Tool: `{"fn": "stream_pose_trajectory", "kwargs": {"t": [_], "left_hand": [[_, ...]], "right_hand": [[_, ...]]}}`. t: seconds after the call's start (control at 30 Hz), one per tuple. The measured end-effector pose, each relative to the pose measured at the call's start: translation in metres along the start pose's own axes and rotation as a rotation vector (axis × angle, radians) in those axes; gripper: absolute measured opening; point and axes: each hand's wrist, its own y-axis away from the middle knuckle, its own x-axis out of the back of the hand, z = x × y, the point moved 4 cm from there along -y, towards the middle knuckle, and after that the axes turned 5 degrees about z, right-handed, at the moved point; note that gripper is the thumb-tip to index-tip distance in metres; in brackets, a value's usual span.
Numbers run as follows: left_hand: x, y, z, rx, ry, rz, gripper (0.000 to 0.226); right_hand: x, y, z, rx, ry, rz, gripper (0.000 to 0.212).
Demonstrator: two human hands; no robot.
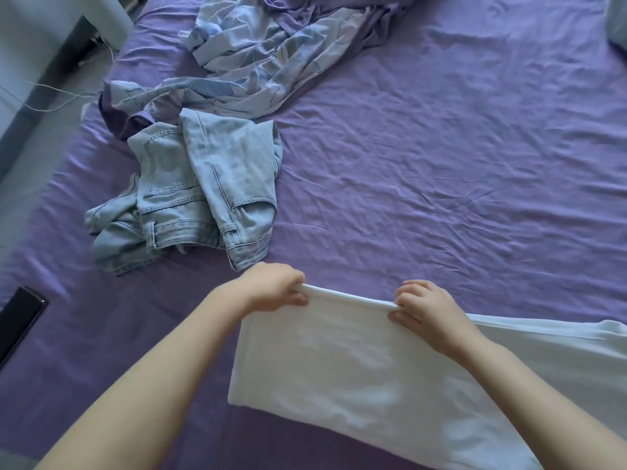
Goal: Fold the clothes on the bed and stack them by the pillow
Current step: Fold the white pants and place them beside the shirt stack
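Observation:
A white garment (pixel 339 364) lies partly folded on the purple bed sheet (pixel 458 164) near the front edge. My left hand (pixel 278 286) pinches the far left corner of its folded edge. My right hand (pixel 424 310) pinches the same edge further right. More of the white cloth spreads out to the right under my right forearm. A crumpled pair of light blue jeans (pixel 196 191) lies unfolded to the left, just beyond my left hand. A pillow corner (pixel 617 25) shows at the top right.
A rumpled floral duvet (pixel 258 62) lies at the back left of the bed. A dark flat object (pixel 20 317) sits at the bed's left edge. A white cable (pixel 57 100) runs across the floor beside the bed.

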Motion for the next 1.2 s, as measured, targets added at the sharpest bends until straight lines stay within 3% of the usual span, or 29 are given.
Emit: {"fn": "stream_pose_trajectory", "kwargs": {"t": [0.2,0.37,0.5,0.63,0.83,0.9,1.0,1.1,1.2], "left_hand": [[-0.016,-0.033,0.011,0.047,-0.227,-0.133,0.027],[-0.018,-0.034,0.011,-0.027,-0.21,-0.071,0.028],[-0.013,-0.039,0.009,-0.024,-0.179,-0.031,0.029],[-0.014,-0.046,0.031,0.03,0.01,-0.008,0.037],[-0.027,-0.06,0.099,0.048,0.001,0.056,0.043],[-0.032,-0.063,0.118,0.013,-0.104,0.063,0.045],[-0.026,-0.072,0.129,0.062,-0.28,0.144,0.042],[-0.025,-0.084,0.153,0.123,-0.315,0.181,0.031],[-0.026,-0.1,0.212,-0.002,-0.156,0.171,0.043]], "right_hand": [[-0.009,0.014,0.025,-0.045,0.172,-0.174,0.022],[0.024,0.067,0.087,-0.25,0.309,-0.291,0.019],[0.057,0.108,0.129,-0.385,0.413,-0.408,0.029],[0.069,0.132,0.149,-0.47,0.373,-0.332,0.028],[0.067,0.129,0.151,-0.531,0.355,-0.272,0.028],[0.067,0.13,0.151,-0.493,0.358,-0.266,0.026],[0.071,0.13,0.155,-0.461,0.302,-0.036,0.025],[0.064,0.129,0.159,-0.506,0.297,-0.154,0.025],[0.065,0.128,0.166,-0.503,0.253,-0.265,0.036]]}}
